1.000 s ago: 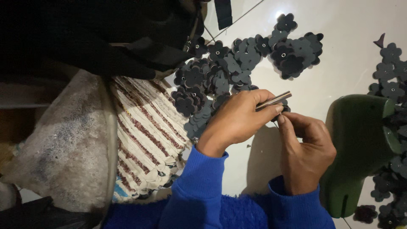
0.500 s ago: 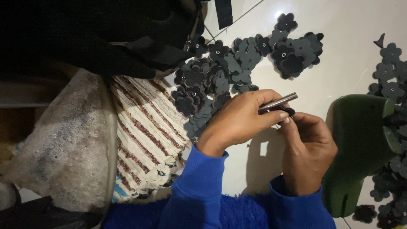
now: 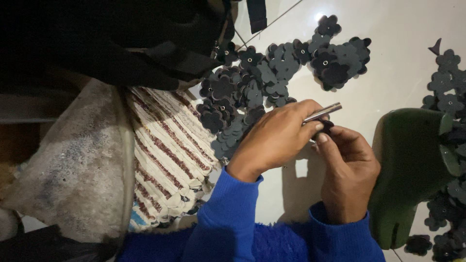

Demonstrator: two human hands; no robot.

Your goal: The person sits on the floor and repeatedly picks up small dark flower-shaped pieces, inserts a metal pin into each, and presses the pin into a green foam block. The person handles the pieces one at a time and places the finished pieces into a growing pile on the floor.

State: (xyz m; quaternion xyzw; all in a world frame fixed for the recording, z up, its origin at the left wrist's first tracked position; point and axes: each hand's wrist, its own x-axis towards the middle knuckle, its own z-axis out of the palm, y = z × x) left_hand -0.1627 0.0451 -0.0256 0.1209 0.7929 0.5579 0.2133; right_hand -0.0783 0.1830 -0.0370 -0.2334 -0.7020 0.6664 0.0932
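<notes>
- Head view: left hand (image 3: 276, 138) wrapped around a slim metal rod (image 3: 323, 112), some punch- or setter-type tool; tip end pokes out up-right past the knuckles.
- Right hand (image 3: 347, 167) pinches a small dark flower-shaped piece (image 3: 326, 127) at the fingertips, right under the rod. Both hands meet there, touching, each clamped on its own item.
- Piece is mostly hidden by fingers; can't tell if the rod already sits in its centre hole.
- Step in hand, as I read it: lining the tool up with one flower piece held in the air above the white tiled floor (image 3: 403, 63), not resting on it.
- Next move calls for keeping the rod square to the piece and the pinch steady; small part, easy to slip or skew.
- Pile of dark flower pieces (image 3: 272, 77) lies on the floor just beyond the left hand; several show a bright centre eyelet.
- Second batch of pieces (image 3: 449, 77) at the right edge, next to a green plastic stool-like object (image 3: 407, 165) just beside the right hand.
- Striped woven mat (image 3: 165, 150) and a grey sack (image 3: 73, 165) on the left, dark fabric above them.
- Blue fuzzy sleeves (image 3: 233, 218) on both arms.
</notes>
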